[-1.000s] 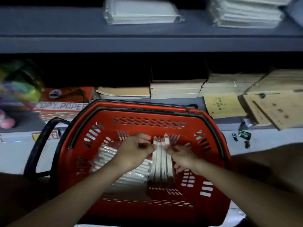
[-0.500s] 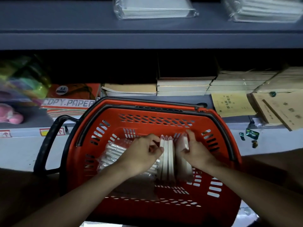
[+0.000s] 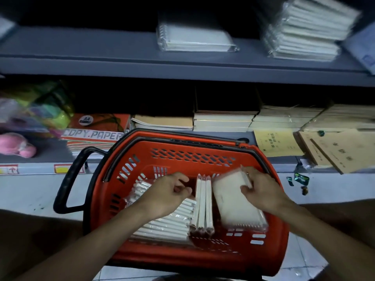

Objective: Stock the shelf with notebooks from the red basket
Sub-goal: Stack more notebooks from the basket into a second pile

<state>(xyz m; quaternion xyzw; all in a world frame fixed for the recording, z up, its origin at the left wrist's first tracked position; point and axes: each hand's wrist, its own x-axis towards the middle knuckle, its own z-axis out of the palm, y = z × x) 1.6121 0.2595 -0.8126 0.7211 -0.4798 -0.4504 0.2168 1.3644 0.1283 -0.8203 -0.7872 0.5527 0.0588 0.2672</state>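
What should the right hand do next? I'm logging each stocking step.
Probably lift the wrapped notebook clear of the red basket toward the upper shelf: the right hand already grips it tilted, while similar wrapped packs lie up there.

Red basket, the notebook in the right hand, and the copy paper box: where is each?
Red basket [image 3: 192, 157], head view, back wall.
Notebook [image 3: 231, 197], head view, cover, gripped by the right hand [image 3: 263, 191].
Copy paper box [image 3: 93, 135], head view, printed front edge.
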